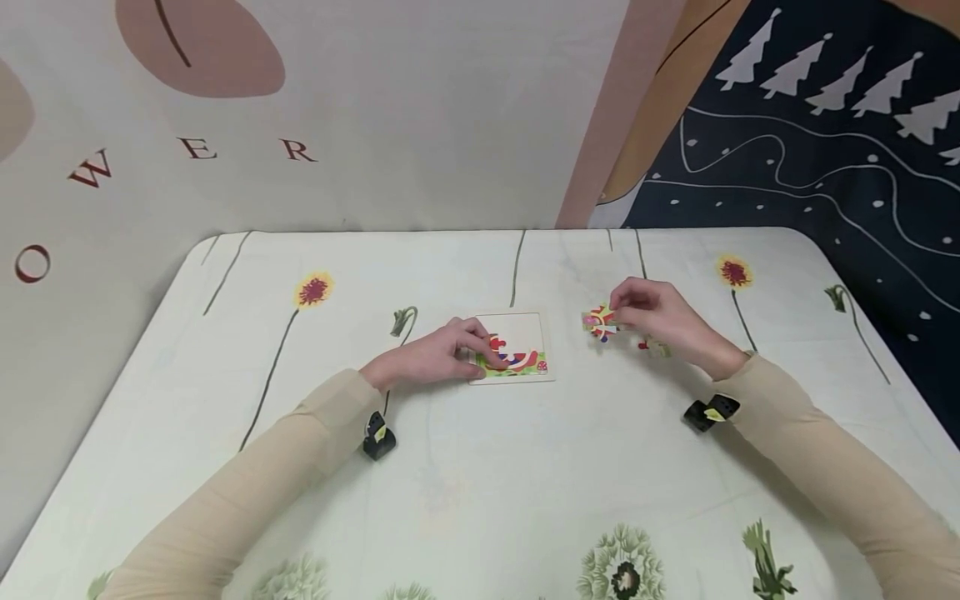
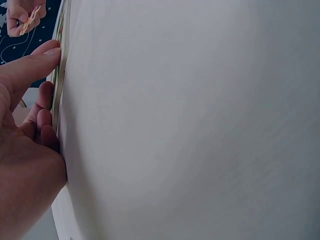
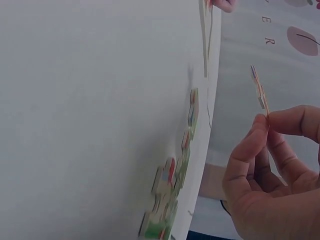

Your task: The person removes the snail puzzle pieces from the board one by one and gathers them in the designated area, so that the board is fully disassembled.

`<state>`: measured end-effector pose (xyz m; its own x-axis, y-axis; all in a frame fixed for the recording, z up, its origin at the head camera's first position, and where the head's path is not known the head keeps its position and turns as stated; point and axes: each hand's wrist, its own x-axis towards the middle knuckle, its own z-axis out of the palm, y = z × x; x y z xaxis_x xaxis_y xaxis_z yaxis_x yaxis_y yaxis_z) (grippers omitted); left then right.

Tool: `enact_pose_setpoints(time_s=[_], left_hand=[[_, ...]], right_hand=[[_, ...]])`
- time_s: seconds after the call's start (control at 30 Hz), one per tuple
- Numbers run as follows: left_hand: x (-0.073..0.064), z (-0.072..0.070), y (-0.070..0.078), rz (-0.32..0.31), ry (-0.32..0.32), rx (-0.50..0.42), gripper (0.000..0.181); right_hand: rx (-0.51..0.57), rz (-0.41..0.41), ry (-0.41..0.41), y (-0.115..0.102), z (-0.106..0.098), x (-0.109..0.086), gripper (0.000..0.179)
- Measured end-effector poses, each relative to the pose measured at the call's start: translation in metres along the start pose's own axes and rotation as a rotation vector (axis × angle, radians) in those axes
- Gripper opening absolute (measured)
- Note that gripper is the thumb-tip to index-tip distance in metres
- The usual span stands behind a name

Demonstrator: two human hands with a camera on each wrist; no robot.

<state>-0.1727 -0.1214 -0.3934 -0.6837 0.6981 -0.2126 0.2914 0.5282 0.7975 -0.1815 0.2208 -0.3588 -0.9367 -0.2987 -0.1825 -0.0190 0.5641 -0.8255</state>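
A square wooden puzzle board (image 1: 525, 329) lies on the table, partly filled with red, white and green pieces along its lower side. My left hand (image 1: 442, 354) rests at the board's left side, its fingertips touching the lower-left pieces and the frame; the left wrist view shows this hand (image 2: 30, 125) against the board's edge. To the right of the board, my right hand (image 1: 663, 321) pinches a thin puzzle piece (image 3: 260, 90) between thumb and index finger, raised above the table. Other loose pieces (image 3: 165, 177) lie under that hand, partly hidden by it in the head view.
The table (image 1: 450, 483) has a white cloth printed with flowers. Behind it hangs a pale printed fabric (image 1: 420, 125), with a dark tree-patterned one (image 1: 810, 175) at the right. A small black camera (image 1: 378, 437) is worn on the left wrist, another (image 1: 711, 412) on the right.
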Motion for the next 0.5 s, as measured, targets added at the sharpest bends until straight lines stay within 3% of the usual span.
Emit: enact_pose_setpoints(time_s=[0.23,0.5], left_hand=[[0.001,0.0,-0.001,-0.008,-0.004,-0.003,0.027],[0.0,0.0,0.0,-0.022,-0.007,0.002,0.027]], right_hand=[[-0.025,0.03,-0.008,0.007,-0.008,-0.006,0.019],[-0.034,-0.007,0.005,0.015,-0.014,-0.01,0.016]])
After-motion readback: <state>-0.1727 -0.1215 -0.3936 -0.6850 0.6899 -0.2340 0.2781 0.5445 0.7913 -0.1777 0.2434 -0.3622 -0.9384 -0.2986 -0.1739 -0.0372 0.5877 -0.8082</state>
